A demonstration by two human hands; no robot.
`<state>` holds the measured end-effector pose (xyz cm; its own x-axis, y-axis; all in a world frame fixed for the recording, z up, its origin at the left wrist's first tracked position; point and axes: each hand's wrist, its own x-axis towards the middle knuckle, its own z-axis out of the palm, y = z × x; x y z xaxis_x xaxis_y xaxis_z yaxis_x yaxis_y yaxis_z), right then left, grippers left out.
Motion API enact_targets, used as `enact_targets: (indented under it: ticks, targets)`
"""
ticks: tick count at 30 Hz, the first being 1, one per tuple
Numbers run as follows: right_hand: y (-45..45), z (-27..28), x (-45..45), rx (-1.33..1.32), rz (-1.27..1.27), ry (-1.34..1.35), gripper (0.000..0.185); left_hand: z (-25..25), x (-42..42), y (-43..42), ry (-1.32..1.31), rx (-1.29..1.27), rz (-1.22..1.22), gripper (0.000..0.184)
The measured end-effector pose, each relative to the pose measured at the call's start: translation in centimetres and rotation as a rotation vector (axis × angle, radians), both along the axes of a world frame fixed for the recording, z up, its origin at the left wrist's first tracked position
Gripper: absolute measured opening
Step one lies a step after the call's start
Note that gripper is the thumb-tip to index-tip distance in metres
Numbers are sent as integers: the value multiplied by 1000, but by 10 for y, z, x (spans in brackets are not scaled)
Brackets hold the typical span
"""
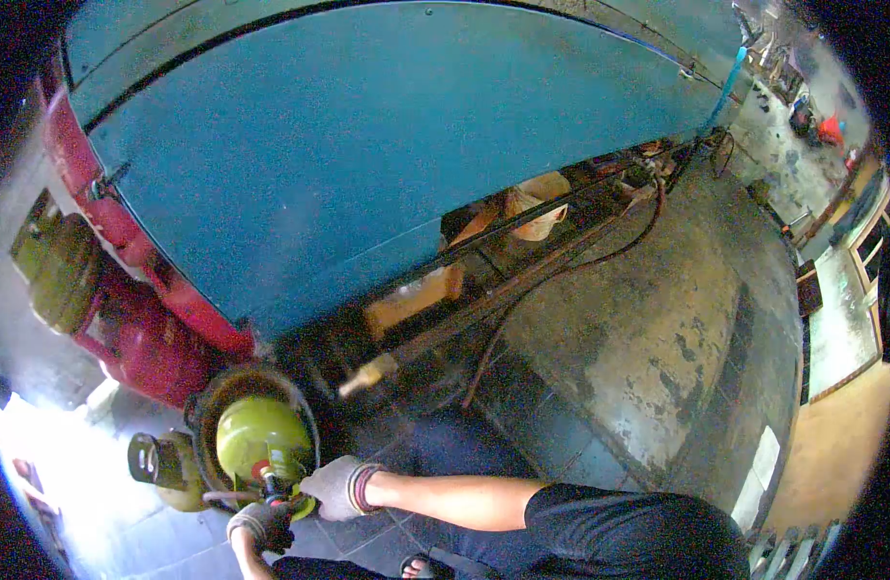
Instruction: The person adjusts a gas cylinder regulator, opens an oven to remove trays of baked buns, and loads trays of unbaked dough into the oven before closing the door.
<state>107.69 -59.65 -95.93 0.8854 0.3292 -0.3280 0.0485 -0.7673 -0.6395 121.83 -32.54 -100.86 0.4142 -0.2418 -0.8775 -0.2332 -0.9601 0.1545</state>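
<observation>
A small green gas cylinder (261, 431) lies tilted in a round, dark, rusty-rimmed tub (211, 387), with its valve end toward me. At the valve sits a black-and-red fitting that looks like a gas regulator (270, 483). My left hand (259, 527), in a grey knitted glove, is closed around the lower end of this fitting. In a similar glove, my right hand (335, 489) closes on the cylinder's collar beside the valve. Its fingertips are partly hidden.
Another green cylinder (174, 472) stands left of the tub. Red cylinders (155, 348) and a further green one (58, 271) are beyond it. A large blue panel (300, 174) rises ahead, with a hose (503, 324) and pipe along its base.
</observation>
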Motion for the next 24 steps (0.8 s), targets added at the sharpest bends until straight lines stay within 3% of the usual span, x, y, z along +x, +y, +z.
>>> enact_targets:
  ticks: [1,3,6,8,11,24]
  targets:
    - [-1,1,0,3,2,2,38,1,-2,-1,0,-56,-69,76]
    - [-3,2,0,0,-5,32,37,-1,-7,-7,9,66,368,69]
    - [-3,2,-1,-27,0,39,38,20,-10,-17,57,73,380,59]
    - [-2,1,0,-26,12,47,38,-13,0,0,76,78,425,62]
    - [0,-3,1,-33,25,48,38,-15,-2,0,86,80,470,66]
    - [0,4,-1,-29,22,59,39,26,-17,-13,11,46,450,62]
